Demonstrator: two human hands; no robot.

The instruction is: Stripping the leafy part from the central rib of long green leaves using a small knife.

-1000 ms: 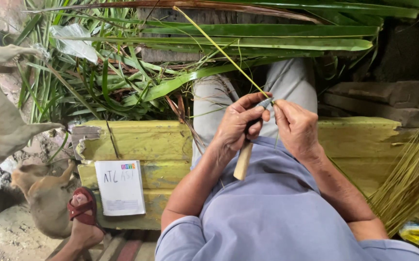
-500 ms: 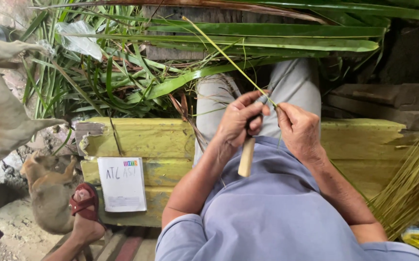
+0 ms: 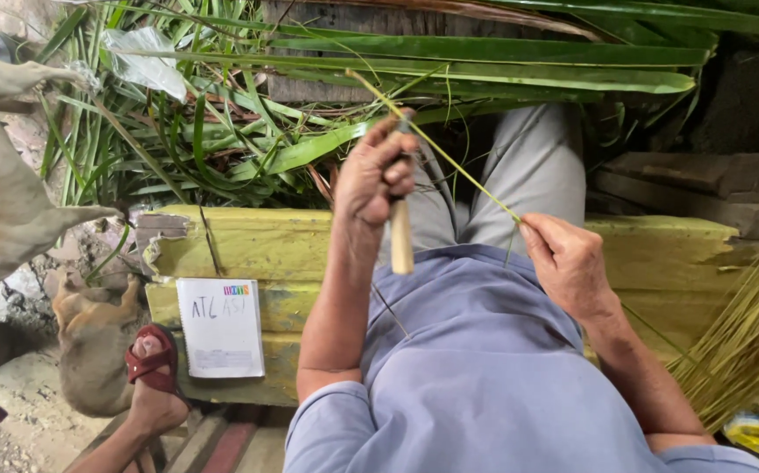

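Head view: left hand (image 3: pixel 378 175) is clenched around a knife with a pale wooden handle (image 3: pixel 401 236), handle pointing down toward the lap; the blade is mostly hidden behind the fingers, up by the leaf rib. Right hand (image 3: pixel 568 263) pinches the near end of a thin green leaf rib (image 3: pixel 450 158) between thumb and fingertips. The rib runs taut and diagonal from the right hand up past the left hand into the pile of long green leaves (image 3: pixel 485 66).

Handling, as a judgement: the rib looks light, springy and thin, likely to kink or snap if bent sharply, and slick when fresh. Best held close to the end with a firm pinch, kept under tension. Knife: grip on the handle, well clear of the edge.

Around: yellow wooden bench (image 3: pixel 248 254) under the person, a white notebook (image 3: pixel 220 326) on it, and a bundle of stripped ribs (image 3: pixel 748 324) at right.
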